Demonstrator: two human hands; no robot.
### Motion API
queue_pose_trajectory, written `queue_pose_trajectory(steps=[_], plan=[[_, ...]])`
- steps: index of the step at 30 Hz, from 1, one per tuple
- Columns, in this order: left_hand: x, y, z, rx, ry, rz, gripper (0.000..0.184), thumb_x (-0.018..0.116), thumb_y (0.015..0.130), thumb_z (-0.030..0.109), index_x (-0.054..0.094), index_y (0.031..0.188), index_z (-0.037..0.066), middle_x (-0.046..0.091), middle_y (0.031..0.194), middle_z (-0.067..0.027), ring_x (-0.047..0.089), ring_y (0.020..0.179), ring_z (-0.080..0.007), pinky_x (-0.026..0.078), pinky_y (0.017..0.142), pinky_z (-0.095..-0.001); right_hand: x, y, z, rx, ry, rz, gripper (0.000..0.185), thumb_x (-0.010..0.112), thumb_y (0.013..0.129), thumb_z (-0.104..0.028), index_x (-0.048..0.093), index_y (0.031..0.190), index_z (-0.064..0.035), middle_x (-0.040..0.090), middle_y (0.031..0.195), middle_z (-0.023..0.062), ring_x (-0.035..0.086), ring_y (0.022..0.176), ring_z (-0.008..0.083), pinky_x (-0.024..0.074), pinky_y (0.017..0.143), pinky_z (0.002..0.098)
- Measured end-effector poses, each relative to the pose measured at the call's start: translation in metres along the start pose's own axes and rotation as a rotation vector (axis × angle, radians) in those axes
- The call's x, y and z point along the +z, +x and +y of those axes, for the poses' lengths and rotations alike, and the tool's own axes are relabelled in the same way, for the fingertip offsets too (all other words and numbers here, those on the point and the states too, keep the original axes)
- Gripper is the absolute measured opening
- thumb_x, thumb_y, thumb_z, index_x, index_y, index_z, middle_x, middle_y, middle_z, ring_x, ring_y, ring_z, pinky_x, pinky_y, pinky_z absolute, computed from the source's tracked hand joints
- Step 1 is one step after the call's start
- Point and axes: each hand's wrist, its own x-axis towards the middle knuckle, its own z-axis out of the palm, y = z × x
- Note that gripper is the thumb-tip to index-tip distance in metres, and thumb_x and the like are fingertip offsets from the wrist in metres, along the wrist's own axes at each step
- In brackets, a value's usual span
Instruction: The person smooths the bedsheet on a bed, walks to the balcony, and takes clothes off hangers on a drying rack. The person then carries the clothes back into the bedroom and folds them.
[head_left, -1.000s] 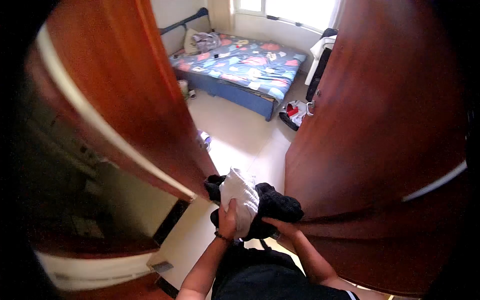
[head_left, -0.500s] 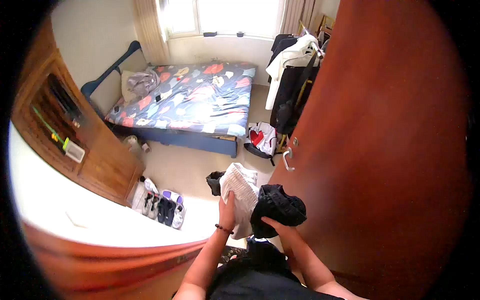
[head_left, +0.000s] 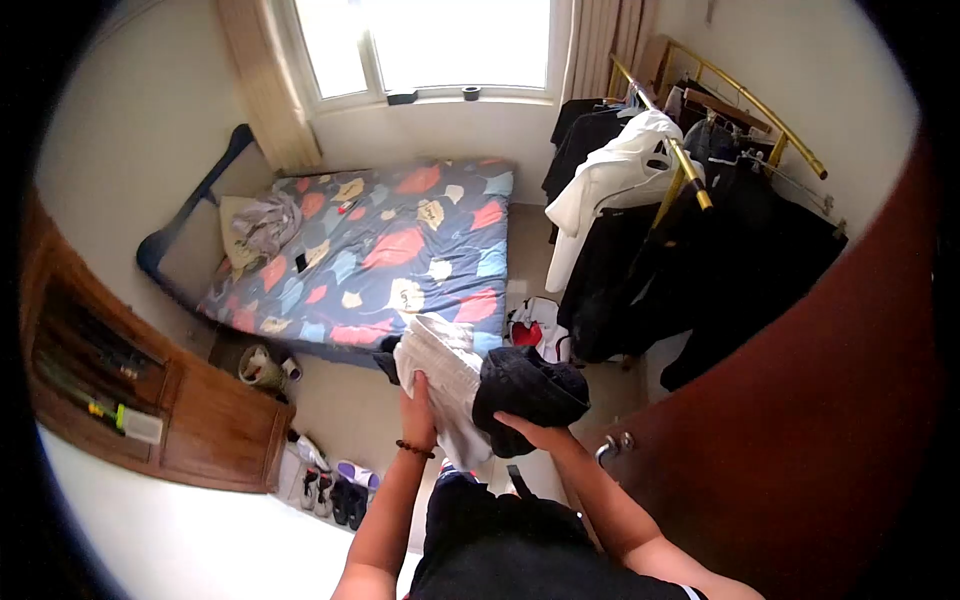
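Note:
My left hand grips a bundled white garment with a ribbed, gathered edge. Dark cloth sticks out past its left side. On the right, my right hand holds a bunched black garment, thumb on top and the other fingers hidden under the cloth. The two bundles touch side by side in front of my body, at about waist height. A dark beaded bracelet circles my left wrist.
Ahead stands a bed with a patterned cover. A gold clothes rack full of garments fills the right side, beside an open brown door. Shoes line the floor at left by a wooden cabinet; a backpack lies past the bundles.
I have moved forward into the doorway; the bed and rack look nearer, and more of the rack shows past the door. Both hands keep their hold on the garments.

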Motion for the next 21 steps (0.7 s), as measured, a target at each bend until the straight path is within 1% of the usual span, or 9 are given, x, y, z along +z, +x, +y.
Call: queue_pose_trajectory(steps=[4,10,11,12,13,15,18,20,21], plan=[[-0.029,0.095,-0.056,0.125,-0.061,-0.119,0.059,0.055,0.104,0.040,0.042,0.146,0.002,0.056,0.137,-0.0123,0.058,0.120,-0.0241,0.048,0.102,-0.0389,0.026,0.060,0.050,0.035,0.041,0.023,0.074,0.077,0.085,-0.050,0.056,0.141,-0.0075,0.052,0.148,0.0153,0.043,0.141,0.0330,0.0241,0.122,0.0450],[-0.051,0.216,-0.150,0.373,0.102,-0.198,0.049,0.050,0.107,0.032,0.050,0.139,-0.006,0.061,0.132,-0.0121,0.057,0.117,-0.0217,0.045,0.100,-0.0355,0.054,0.132,0.149,-0.245,-0.253,0.259,0.070,0.077,0.086,-0.046,0.057,0.139,-0.0050,0.054,0.146,0.0157,0.042,0.141,0.0329,0.0242,0.121,0.0463],[-0.059,0.242,-0.172,0.441,0.291,-0.172,0.052,0.048,0.107,0.037,0.054,0.131,-0.009,0.066,0.123,-0.0209,0.063,0.111,-0.0301,0.048,0.096,-0.0387,0.063,0.142,0.169,-0.215,-0.235,0.261,0.069,0.077,0.086,-0.045,0.057,0.138,-0.0049,0.055,0.145,0.0154,0.043,0.140,0.0331,0.0242,0.121,0.0466],[-0.071,0.255,-0.190,0.436,0.299,-0.194,0.052,0.048,0.107,0.037,0.054,0.131,-0.009,0.066,0.123,-0.0209,0.063,0.111,-0.0301,0.048,0.096,-0.0387,0.076,0.145,0.198,-0.187,-0.215,0.258,0.068,0.077,0.086,-0.044,0.058,0.138,-0.0049,0.056,0.144,0.0152,0.044,0.140,0.0332,0.0242,0.121,0.0468],[-0.081,0.270,-0.210,0.427,0.578,-0.108,0.055,0.047,0.107,0.039,0.054,0.128,-0.010,0.066,0.120,-0.0266,0.063,0.107,-0.0365,0.048,0.093,-0.0420,0.084,0.160,0.253,-0.343,-0.286,0.316,0.065,0.077,0.087,-0.041,0.058,0.138,-0.0061,0.056,0.144,0.0143,0.045,0.139,0.0325,0.0240,0.121,0.0460],[-0.028,0.356,-0.250,0.526,0.779,0.122,0.061,0.043,0.106,0.046,0.057,0.116,-0.012,0.064,0.107,-0.0375,0.062,0.098,-0.0509,0.048,0.085,-0.0508,0.018,0.255,0.271,-0.344,-0.317,0.230,0.064,0.078,0.087,-0.040,0.058,0.138,-0.0066,0.056,0.144,0.0137,0.046,0.138,0.0319,0.0249,0.121,0.0455],[-0.055,0.392,-0.335,0.356,0.757,0.089,0.057,0.044,0.105,0.044,0.061,0.114,-0.010,0.066,0.105,-0.0349,0.063,0.097,-0.0487,0.048,0.085,-0.0503,0.028,0.254,0.346,-0.458,-0.366,0.213,0.061,0.078,0.087,-0.039,0.060,0.136,-0.0074,0.059,0.141,0.0125,0.050,0.135,0.0297,0.0291,0.119,0.0438],[-0.078,0.398,-0.383,0.418,0.820,0.092,0.046,0.048,0.105,0.036,0.064,0.121,-0.005,0.070,0.110,-0.0274,0.065,0.105,-0.0432,0.049,0.090,-0.0472,0.042,0.239,0.383,-0.306,-0.214,0.309,0.061,0.079,0.086,-0.040,0.062,0.134,-0.0078,0.061,0.138,0.0122,0.052,0.133,0.0291,0.0319,0.117,0.0430],[-0.031,0.461,-0.362,0.497,0.749,0.124,0.041,0.050,0.104,0.030,0.064,0.122,-0.004,0.069,0.113,-0.0262,0.064,0.108,-0.0425,0.049,0.092,-0.0461,-0.017,0.324,0.341,-0.272,-0.316,0.273,0.061,0.080,0.084,-0.041,0.063,0.133,-0.0077,0.062,0.137,0.0127,0.053,0.132,0.0285,0.0335,0.116,0.0421]])
